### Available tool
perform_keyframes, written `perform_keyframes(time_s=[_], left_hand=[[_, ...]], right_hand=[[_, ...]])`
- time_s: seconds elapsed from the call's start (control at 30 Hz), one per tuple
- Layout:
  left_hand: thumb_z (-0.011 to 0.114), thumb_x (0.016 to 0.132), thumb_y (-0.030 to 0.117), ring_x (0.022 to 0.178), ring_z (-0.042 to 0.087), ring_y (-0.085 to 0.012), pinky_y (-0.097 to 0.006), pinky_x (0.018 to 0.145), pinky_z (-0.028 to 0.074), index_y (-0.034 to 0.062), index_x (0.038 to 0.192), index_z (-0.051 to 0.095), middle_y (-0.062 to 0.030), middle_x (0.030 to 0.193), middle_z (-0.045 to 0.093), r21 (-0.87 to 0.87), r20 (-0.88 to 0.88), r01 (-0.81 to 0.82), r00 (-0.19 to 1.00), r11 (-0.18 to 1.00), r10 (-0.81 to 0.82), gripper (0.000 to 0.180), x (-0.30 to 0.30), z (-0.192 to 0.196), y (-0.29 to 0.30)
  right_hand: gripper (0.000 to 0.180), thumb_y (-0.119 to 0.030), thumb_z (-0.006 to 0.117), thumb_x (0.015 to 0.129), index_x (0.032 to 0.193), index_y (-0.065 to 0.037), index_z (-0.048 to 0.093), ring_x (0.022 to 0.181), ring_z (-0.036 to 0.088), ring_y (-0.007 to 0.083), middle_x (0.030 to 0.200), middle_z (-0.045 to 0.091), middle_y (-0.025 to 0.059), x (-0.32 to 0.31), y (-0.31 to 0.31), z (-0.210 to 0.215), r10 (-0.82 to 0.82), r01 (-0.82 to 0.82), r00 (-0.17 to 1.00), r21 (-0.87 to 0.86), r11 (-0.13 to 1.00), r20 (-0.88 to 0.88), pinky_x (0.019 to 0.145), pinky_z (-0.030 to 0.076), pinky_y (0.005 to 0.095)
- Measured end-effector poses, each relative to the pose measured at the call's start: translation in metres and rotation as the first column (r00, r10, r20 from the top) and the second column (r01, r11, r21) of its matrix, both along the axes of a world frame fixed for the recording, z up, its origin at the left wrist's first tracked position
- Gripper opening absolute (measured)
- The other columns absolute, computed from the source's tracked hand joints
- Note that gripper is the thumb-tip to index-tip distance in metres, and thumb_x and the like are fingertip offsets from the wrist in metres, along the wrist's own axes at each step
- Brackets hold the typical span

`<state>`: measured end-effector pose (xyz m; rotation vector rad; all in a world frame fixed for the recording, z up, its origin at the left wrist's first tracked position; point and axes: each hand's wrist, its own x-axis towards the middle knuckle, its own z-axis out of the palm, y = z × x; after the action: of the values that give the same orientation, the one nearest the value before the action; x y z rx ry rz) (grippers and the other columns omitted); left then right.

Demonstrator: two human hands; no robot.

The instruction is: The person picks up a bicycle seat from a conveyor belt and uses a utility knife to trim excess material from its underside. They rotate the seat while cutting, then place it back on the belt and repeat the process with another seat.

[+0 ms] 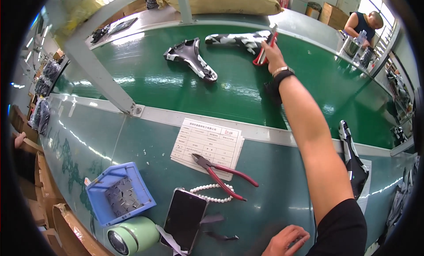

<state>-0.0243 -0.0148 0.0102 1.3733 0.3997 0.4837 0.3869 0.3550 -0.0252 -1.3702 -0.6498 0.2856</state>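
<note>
My right hand [273, 57] reaches far across the green belt, its fingers closed on a red-handled tool [260, 58] with a metal tip. What kind of tool it is, I cannot make out. Right beside that hand lies a long camouflage-patterned plastic piece [236, 38] in black, white and grey; whether the hand touches it is unclear. To its left rests a three-armed camouflage piece [191, 57], shaped like a bicycle saddle. My left hand [288, 241] is at the lower edge, fingers loosely bent and apart, with nothing seen in it.
On the near bench lie paper forms [198, 139], red-handled pliers [221, 170], a pearl string [212, 198], a phone [184, 218], a green bottle [143, 235] and a blue bin [143, 185] of small pieces. Another camouflage piece [352, 161] lies right. A person [363, 28] works beyond.
</note>
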Motion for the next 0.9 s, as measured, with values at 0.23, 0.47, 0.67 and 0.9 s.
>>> perform_keyframes(time_s=[0.23,0.47,0.67,0.9], left_hand=[[0.066,0.09,0.011,0.08,0.064,-0.0212,-0.029,0.072,0.051,0.0012,0.097,0.066,-0.0103,0.091,0.064,0.032,0.025,-0.069,0.997,0.997,0.068,0.012,0.001,-0.004,0.004],[0.07,0.089,0.02,0.111,0.049,-0.0166,-0.028,0.088,0.044,-0.0004,0.134,0.037,-0.0114,0.119,0.05,0.11,0.125,-0.52,0.853,0.847,0.507,0.059,0.003,-0.004,0.012],[0.071,0.088,0.021,0.11,0.052,-0.0194,-0.032,0.089,0.044,-0.0046,0.131,0.045,-0.0142,0.118,0.055,0.43,0.391,-0.486,0.86,0.761,0.328,0.056,-0.011,0.013,0.017],[0.057,0.099,0.026,0.08,0.048,-0.0067,-0.022,0.074,0.041,-0.0005,0.103,0.056,0.0017,0.087,0.055,-0.128,-0.163,-0.341,0.934,0.931,0.319,0.027,-0.06,0.044,-0.028]], right_hand=[[0.014,-0.012,0.059,0.089,0.1,-0.006,0.055,0.068,0.065,0.0292,0.088,0.062,0.0109,-0.053,-0.135,0.022,0.118,-0.008,0.759,0.172,0.985,-0.64,0.056,0.06,0.0421],[0.016,-0.014,0.06,0.09,0.102,-0.004,0.059,0.06,0.06,0.0213,0.082,0.059,0.0072,-0.188,-0.36,0.128,0.268,-0.326,0.782,-0.002,0.946,-0.563,0.053,0.053,0.0318],[0.026,-0.016,0.059,0.092,0.113,-0.001,0.06,0.057,0.066,0.0206,0.081,0.065,0.0115,-0.257,-0.496,0.161,0.135,-0.394,0.601,-0.145,0.907,-0.788,0.048,0.057,0.0308],[0.039,-0.025,0.061,0.095,0.121,-0.003,0.043,0.063,0.064,0.0163,0.085,0.056,0.0077,-0.293,-0.571,0.129,0.172,-0.481,0.753,-0.352,0.803,-0.636,0.049,0.055,0.0301]])
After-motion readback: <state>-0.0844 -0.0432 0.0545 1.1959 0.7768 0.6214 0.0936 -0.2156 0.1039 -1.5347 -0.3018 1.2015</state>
